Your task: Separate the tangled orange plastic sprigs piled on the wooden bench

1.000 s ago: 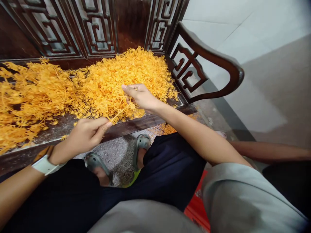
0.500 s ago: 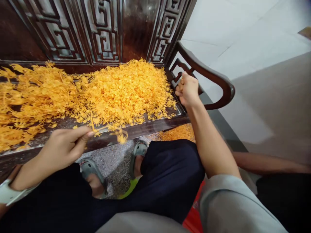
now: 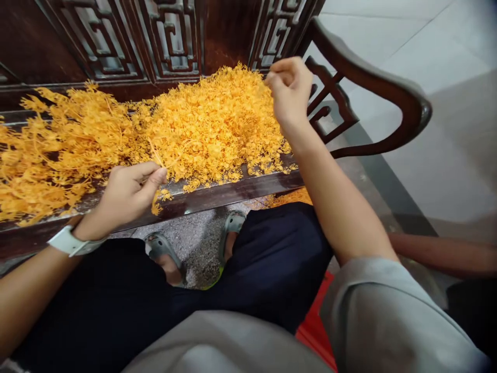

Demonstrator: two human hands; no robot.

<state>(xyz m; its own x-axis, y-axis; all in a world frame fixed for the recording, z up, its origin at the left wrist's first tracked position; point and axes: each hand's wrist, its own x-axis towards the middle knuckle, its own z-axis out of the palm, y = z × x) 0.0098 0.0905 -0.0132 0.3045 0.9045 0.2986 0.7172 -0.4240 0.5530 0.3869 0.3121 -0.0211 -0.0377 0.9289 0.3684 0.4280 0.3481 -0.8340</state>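
My left hand (image 3: 130, 191), with a pale watch band at the wrist, pinches a thin orange plastic stem (image 3: 156, 154) at the bench's front edge. A small orange piece (image 3: 156, 201) hangs below its fingertips. Above the right end of a big heap of small orange flower-like pieces (image 3: 217, 124), my right hand (image 3: 291, 90) is raised with thumb and forefinger drawn together; whatever lies between them is too small to make out. Longer orange sprigs (image 3: 73, 140) lie heaped on the left part of the dark wooden bench (image 3: 233, 192).
The bench has a carved back (image 3: 171, 36) and a curved armrest (image 3: 411, 111) at right. More orange pieces (image 3: 291, 198) lie below the seat. A red object (image 3: 316, 331) is beside my leg. Another person's arm (image 3: 446, 254) shows at right.
The view has shifted. My right hand has moved from near the armrest to above the heap's right end, its curled fingers now in a looser pinch. My left hand still pinches the stem.
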